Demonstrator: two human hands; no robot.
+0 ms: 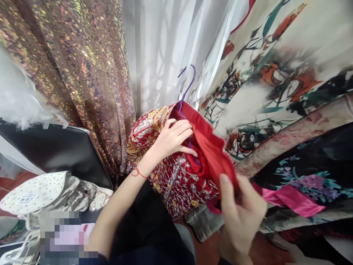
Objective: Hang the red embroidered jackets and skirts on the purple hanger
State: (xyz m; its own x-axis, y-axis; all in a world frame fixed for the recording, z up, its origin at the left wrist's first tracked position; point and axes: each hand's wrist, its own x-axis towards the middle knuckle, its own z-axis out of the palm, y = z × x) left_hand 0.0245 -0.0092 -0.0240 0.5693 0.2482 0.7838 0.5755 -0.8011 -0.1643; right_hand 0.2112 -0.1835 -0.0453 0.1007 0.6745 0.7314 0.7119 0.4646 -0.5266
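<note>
A red garment (176,184) with silver and gold embroidery hangs in front of me, its plain red lining (212,147) turned outward. Inside it sits a purple clothes hanger (190,86), its hook rising above the cloth; the garment covers much of its frame. My left hand (176,136) lies across the hanger within the opening, fingers curled over it and thumb beside the wire. With thumb and fingers closed, my right hand (241,209) pinches the edge of the lining at the lower right. That hand is slightly blurred.
A sequined gown (82,55) and white sheer cloth (162,44) hang behind. On the right hang a cream printed garment (242,106) and a black floral one (309,169). A black chair back (55,147) and a dotted cloth hat (41,195) are at left.
</note>
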